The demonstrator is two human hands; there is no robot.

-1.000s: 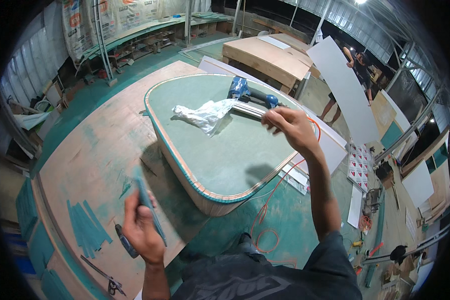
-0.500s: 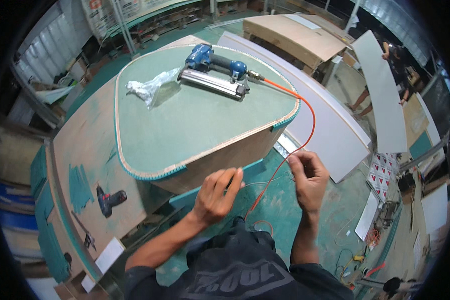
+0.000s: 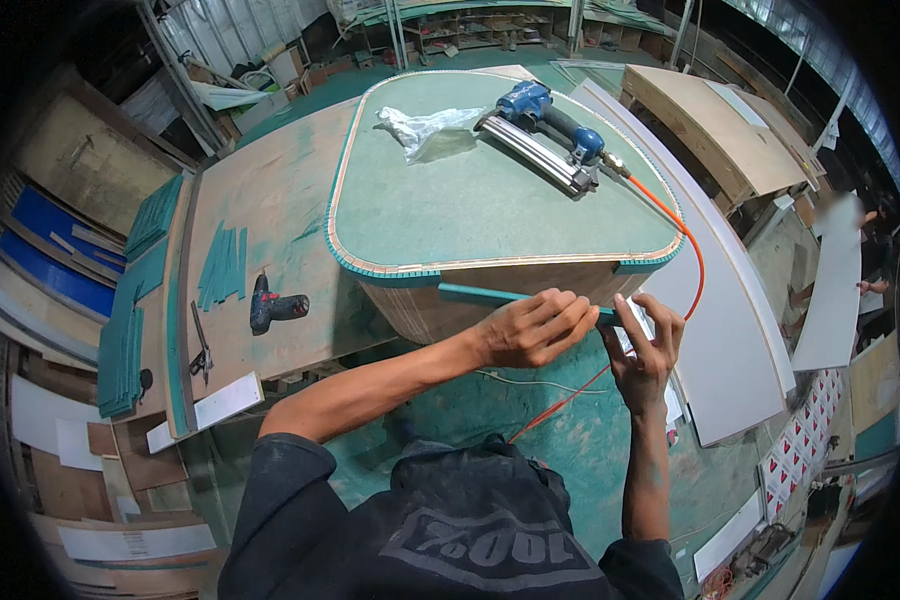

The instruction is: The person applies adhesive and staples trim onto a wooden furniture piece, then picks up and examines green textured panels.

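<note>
A thin teal strip lies along the side wall of a rounded green-topped wooden form, just under its teal-edged rim. My left hand presses the strip against the wall. My right hand pinches the strip's right end. On top of the form lie a blue pneumatic nail gun with an orange air hose and a crumpled clear plastic bag.
A large plywood sheet at the left carries a small dark drill, loose teal strips and pliers. White panels lean at the right. Another person stands far right. Green floor lies below.
A second ago my right hand was at the nail gun and my left held a teal strip by the plywood. Both hands then came down to the form's side and now hold the strip there.
</note>
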